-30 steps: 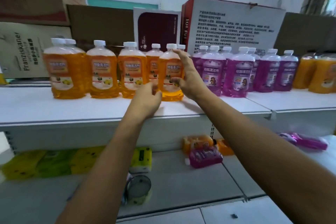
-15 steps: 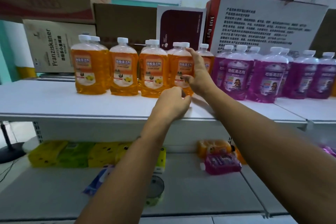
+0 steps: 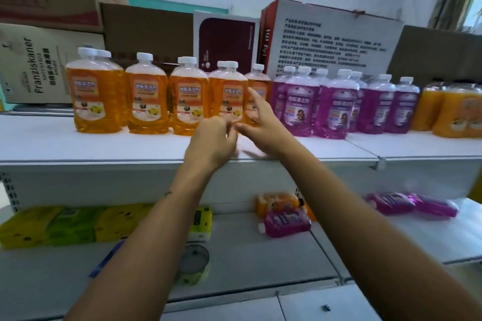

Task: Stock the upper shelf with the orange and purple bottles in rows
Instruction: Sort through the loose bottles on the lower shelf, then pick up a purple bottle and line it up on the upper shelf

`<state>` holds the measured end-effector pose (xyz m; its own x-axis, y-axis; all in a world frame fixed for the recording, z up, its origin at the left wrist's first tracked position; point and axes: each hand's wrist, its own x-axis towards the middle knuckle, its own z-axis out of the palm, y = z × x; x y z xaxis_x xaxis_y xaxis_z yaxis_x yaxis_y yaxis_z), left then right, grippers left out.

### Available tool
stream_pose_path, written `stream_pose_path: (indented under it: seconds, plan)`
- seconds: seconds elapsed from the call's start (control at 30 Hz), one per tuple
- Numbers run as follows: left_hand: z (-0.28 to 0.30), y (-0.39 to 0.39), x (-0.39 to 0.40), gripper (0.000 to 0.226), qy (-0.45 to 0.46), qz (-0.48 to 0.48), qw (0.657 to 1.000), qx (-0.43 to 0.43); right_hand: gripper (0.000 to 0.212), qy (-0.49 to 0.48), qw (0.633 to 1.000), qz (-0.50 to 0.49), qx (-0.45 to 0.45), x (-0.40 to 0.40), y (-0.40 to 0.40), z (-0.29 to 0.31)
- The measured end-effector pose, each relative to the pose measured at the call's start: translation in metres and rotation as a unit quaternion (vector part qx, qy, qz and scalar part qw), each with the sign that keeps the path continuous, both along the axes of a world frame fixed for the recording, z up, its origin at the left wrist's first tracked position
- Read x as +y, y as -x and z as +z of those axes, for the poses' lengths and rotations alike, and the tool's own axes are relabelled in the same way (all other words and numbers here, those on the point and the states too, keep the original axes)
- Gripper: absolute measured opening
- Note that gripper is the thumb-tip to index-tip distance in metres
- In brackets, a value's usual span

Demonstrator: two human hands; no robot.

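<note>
Orange bottles (image 3: 229, 101) on the upper shelf (image 3: 104, 143) are seen just beyond both hands; nothing is held: right hand (image 3: 260, 128) spread, left hand (image 3: 212, 143) loosely curled. Liquid-heavy, slick plastic is best gripped mid-body.

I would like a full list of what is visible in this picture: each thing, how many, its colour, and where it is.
orange bottles: at least eight, orange with white caps, upper shelf, left half, upright
purple bottles: at least seven, purple with white caps, upper shelf, right of the orange ones
upper shelf: one, white
cardboard boxes: several, brown, white, dark red, behind the bottles
orange packs: at least two, far right of upper shelf
lying bottles: about four, orange and purple, lower shelf
yellow-green packets: several, lower shelf, left
round tin: one, lower shelf
left hand: fingers curled, in front of the orange bottles, holds nothing visible
right hand: fingers spread, before the rightmost orange bottles
</note>
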<state>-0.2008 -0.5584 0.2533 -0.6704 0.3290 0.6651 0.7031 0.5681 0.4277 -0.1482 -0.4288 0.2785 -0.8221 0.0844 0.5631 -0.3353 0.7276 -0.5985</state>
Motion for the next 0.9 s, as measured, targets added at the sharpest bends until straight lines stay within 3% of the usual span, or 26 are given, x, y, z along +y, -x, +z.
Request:
stream_pose_path:
  seconds: [0.1, 0.2, 0.3, 0.37, 0.47, 0.6, 0.7, 0.77, 0.9]
  plan:
    - [-0.002, -0.01, -0.003, 0.024, -0.051, 0.018, 0.995, 0.08, 0.057, -0.042, 0.996, -0.041, 0.067, 0.008, -0.059, -0.037]
    - [-0.012, -0.033, 0.0, 0.022, -0.158, -0.034, 0.975, 0.149, 0.051, -0.016, 0.99, -0.089, 0.107, 0.013, -0.102, -0.076]
    - [-0.053, -0.074, 0.011, 0.024, -0.253, -0.119, 0.941, 0.193, 0.049, 0.039, 0.988, -0.132, 0.063, 0.024, -0.128, -0.12]
    - [-0.094, -0.093, 0.021, 0.027, -0.246, -0.17, 0.938, 0.174, 0.046, 0.065, 0.984, -0.163, 0.008, 0.037, -0.141, -0.154]
    - [-0.154, -0.103, 0.04, 0.027, -0.197, -0.205, 0.959, 0.014, 0.046, 0.121, 0.97, -0.197, -0.075, 0.057, -0.161, -0.206]
    - [-0.221, -0.091, 0.063, 0.041, -0.15, -0.189, 0.949, -0.201, 0.046, 0.242, 0.934, -0.211, -0.156, 0.081, -0.17, -0.257]
    - [-0.249, -0.066, 0.085, 0.038, 0.022, -0.151, 0.972, -0.178, 0.05, 0.195, 0.937, -0.227, -0.178, 0.106, -0.145, -0.278]
    - [-0.261, -0.043, 0.107, 0.052, 0.158, -0.117, 0.967, -0.16, 0.057, 0.134, 0.946, -0.226, -0.193, 0.126, -0.114, -0.286]
    - [-0.27, 0.002, 0.152, 0.08, 0.277, -0.069, 0.947, -0.143, 0.061, 0.041, 0.963, -0.207, -0.167, 0.164, -0.047, -0.297]
